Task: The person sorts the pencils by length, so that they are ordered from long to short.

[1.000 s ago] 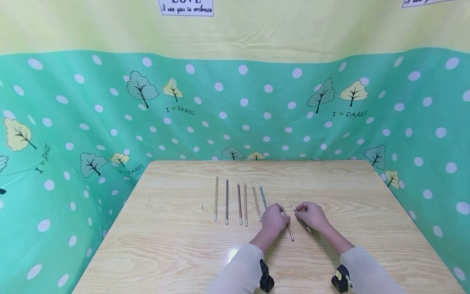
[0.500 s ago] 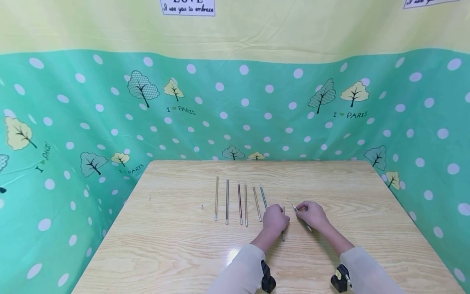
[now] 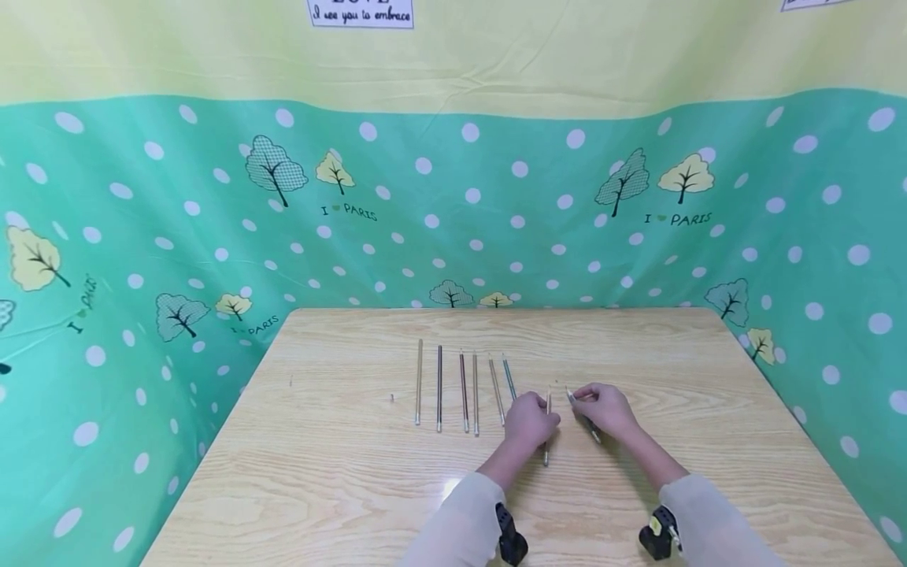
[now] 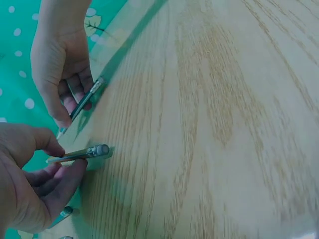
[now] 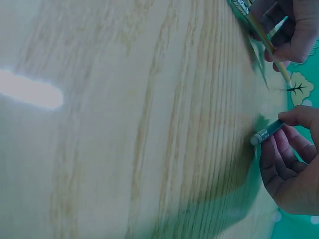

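Note:
Between thumb and fingers my left hand (image 3: 530,420) pinches a yellow-tan pencil (image 3: 546,453), its silver eraser end toward me. In the left wrist view that pencil (image 4: 75,155) passes between the thumb and fingertips. Just right of it, my right hand (image 3: 604,409) holds a dark pencil (image 3: 594,431) that slants with its tip to the far left. The right wrist view shows the dark pencil's pale eraser end (image 5: 261,138) at the fingertips. Beside the left hand lies a teal pencil (image 3: 509,376), its near end hidden by that hand.
Left of the hands several pencils lie roughly side by side: a tan pencil (image 3: 418,386), a black pencil (image 3: 439,390), a dark red pencil (image 3: 464,394) and two more tan ones. A tiny bit (image 3: 392,398) sits farther left on the wooden table (image 3: 319,472). Printed cloth (image 3: 496,197) hangs behind.
The tan pencil in the left hand has turned from a slant to nearly straight front to back. The right hand has shifted slightly away from me with the dark pencil.

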A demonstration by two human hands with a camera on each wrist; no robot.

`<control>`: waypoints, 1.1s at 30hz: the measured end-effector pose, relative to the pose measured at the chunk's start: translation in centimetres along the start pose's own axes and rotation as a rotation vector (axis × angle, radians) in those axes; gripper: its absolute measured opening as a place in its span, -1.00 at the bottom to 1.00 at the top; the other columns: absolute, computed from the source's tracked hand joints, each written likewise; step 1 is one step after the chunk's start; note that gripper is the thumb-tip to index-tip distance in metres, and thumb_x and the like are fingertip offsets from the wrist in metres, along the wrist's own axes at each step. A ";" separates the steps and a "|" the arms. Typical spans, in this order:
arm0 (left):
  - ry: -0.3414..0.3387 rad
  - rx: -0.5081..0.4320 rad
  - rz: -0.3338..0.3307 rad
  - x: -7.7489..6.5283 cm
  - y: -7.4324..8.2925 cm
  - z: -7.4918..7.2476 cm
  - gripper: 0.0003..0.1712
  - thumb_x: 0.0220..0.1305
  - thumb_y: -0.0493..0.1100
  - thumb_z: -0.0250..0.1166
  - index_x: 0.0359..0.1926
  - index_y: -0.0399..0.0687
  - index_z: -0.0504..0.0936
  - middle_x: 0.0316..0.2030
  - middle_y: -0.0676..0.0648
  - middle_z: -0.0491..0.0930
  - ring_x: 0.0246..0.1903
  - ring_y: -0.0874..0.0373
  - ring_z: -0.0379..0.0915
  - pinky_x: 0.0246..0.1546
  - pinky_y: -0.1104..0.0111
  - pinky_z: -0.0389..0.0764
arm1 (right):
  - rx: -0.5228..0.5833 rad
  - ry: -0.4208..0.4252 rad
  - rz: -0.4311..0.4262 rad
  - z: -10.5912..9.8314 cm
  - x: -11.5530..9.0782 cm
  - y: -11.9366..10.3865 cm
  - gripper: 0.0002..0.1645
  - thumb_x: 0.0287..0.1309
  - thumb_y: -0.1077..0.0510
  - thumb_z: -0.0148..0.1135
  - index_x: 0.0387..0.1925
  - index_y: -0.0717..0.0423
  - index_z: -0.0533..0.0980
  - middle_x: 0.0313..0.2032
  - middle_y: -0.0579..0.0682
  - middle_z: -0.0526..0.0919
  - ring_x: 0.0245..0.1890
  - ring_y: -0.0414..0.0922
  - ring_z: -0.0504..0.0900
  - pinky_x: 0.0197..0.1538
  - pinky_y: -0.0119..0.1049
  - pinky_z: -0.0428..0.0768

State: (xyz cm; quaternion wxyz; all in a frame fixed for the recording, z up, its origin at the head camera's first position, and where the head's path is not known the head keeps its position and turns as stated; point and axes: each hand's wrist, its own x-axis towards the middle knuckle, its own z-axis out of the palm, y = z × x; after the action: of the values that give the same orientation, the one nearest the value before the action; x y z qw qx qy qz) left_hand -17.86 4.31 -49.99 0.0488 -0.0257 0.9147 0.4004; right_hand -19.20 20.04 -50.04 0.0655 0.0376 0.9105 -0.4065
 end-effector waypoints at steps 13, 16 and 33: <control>-0.087 -0.292 -0.002 0.2 -0.4 -1.9 -0.77 0.03 -0.23 0.30 -0.24 -0.22 0.58 -0.54 -0.01 0.58 -0.69 0.23 0.46 -0.69 0.49 0.52 | 0.097 -0.012 0.016 -0.3 0.1 -0.9 -0.62 0.15 0.09 0.21 -0.08 0.28 0.53 -0.31 0.10 0.63 -0.39 -0.16 0.53 -0.38 -0.40 0.53; -0.101 -0.354 -0.002 0.3 -0.8 -2.5 -0.75 0.06 -0.25 0.27 -0.20 -0.28 0.58 -0.52 -0.02 0.57 -0.69 0.22 0.47 -0.69 0.47 0.56 | 0.125 -0.021 0.023 -0.3 0.1 -1.3 -0.62 0.16 0.09 0.20 -0.05 0.26 0.52 -0.30 0.08 0.61 -0.40 -0.16 0.52 -0.37 -0.38 0.57; -0.173 -0.520 -0.053 0.4 -2.8 -6.1 -0.63 0.13 -0.30 0.23 -0.02 -0.35 0.51 -0.37 -0.09 0.53 -0.43 0.07 0.57 -0.48 0.38 0.70 | 0.210 -0.029 0.009 0.0 -0.1 -3.9 -0.60 0.17 0.12 0.18 -0.01 0.28 0.49 -0.22 0.20 0.63 -0.39 -0.16 0.58 -0.25 -0.19 0.66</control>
State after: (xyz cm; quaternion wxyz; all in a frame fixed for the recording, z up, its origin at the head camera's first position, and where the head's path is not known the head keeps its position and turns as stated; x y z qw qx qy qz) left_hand -18.43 -2.05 -47.92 0.1288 -0.0273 0.7726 0.6211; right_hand -19.57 17.43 -47.14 0.0763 0.0426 0.8616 -0.5001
